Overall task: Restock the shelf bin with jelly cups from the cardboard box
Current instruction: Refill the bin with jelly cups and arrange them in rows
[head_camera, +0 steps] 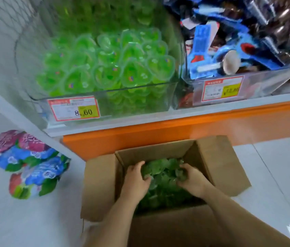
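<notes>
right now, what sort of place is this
Most likely a shop aisle. A clear shelf bin of green jelly cups carries a price tag reading 8.60, the neighbouring bin of blue-wrapped snacks is tagged too, and an open cardboard box of stock sits on the tiled floor.

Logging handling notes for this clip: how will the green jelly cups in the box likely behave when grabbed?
Probably light and small: the left hand and right hand each curl round jelly cups in the cardboard box. Those in the shelf bin look glossy, so some may slip loose. They lie heaped at odd angles, so likely tumble, not stack.
</notes>
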{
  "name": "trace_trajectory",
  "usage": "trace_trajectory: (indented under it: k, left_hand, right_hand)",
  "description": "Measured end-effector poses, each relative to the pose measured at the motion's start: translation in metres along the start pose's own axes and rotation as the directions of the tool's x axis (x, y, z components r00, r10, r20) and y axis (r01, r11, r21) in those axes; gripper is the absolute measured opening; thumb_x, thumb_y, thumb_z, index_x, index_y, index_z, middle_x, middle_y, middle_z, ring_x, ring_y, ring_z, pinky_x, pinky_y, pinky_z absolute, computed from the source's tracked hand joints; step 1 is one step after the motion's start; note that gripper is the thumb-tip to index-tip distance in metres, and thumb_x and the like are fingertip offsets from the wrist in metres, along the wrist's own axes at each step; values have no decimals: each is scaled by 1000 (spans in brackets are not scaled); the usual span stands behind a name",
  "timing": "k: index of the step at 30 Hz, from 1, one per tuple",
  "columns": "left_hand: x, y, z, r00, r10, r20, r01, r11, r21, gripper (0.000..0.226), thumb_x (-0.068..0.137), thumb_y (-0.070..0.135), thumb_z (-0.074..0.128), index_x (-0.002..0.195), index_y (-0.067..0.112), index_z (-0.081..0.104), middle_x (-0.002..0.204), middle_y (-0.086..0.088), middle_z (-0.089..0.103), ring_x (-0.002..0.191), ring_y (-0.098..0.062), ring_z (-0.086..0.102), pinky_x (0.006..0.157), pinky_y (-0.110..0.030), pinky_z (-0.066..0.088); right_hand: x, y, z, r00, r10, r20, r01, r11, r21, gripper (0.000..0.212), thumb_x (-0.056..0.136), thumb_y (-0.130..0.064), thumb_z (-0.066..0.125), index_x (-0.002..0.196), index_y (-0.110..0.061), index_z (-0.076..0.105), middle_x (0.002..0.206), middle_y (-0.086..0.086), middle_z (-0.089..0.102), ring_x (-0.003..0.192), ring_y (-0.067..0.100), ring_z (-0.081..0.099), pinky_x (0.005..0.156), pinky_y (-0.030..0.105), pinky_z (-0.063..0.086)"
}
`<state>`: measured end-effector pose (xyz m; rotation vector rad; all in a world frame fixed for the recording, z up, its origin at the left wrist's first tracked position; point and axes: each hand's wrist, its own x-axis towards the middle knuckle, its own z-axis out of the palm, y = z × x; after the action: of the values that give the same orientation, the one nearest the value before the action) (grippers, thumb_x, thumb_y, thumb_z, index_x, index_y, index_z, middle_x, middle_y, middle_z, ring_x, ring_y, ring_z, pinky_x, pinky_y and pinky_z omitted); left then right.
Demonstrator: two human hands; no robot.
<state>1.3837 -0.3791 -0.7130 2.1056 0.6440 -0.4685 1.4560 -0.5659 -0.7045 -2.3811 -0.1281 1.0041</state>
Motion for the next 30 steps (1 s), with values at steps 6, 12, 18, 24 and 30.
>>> trace_trajectory:
  k: [6, 12, 18, 24, 30]
  left_hand:
    - [36, -21, 21, 982, -141, 124, 142, 990, -2, 77, 89, 35, 62, 149, 32, 13, 155, -2, 10, 142, -24, 19, 109, -36, 32]
    - [62, -20, 24, 963, -166, 210, 165, 986, 24, 81, 87, 34, 65, 150, 28, 14, 155, -4, 13, 142, -24, 18, 109, -34, 27]
    - [82, -22, 38, 958, -155, 241, 156, 988, 16, 81, 83, 35, 70, 147, 35, 21, 152, -2, 22, 138, -23, 27, 111, -37, 31]
    - [90, -21, 50, 969, -127, 213, 138, 990, -36, 75, 82, 28, 71, 144, 32, 29, 146, -3, 33, 134, -23, 35, 108, -35, 34]
    - [94, -21, 45, 954, -150, 260, 191, 972, -139, 70, 84, 31, 70, 142, 30, 32, 145, 0, 37, 131, -20, 38, 99, -27, 36]
  right_hand:
    - [32, 13, 20, 991, 119, 68, -120, 993, 18, 77, 86, -26, 65, 147, -13, 20, 149, 13, 24, 140, 31, 20, 115, 36, 18]
    - [56, 24, 37, 981, 166, 99, -161, 985, -60, 95, 74, -39, 75, 149, -26, 18, 153, 8, 11, 140, 32, 18, 113, 37, 26]
    - [64, 38, 32, 969, 21, 246, 49, 961, -273, 92, 77, -37, 73, 149, -25, 16, 155, 5, 3, 144, 27, 9, 116, 33, 20]
    - [73, 38, 36, 952, -57, 299, 147, 947, -286, 85, 78, -32, 73, 147, -29, 23, 156, 2, 8, 143, 28, 15, 115, 36, 25]
    - [82, 33, 41, 963, 43, 265, 22, 971, -237, 79, 77, -47, 70, 143, -30, 30, 151, 6, 5, 140, 31, 19, 114, 38, 26]
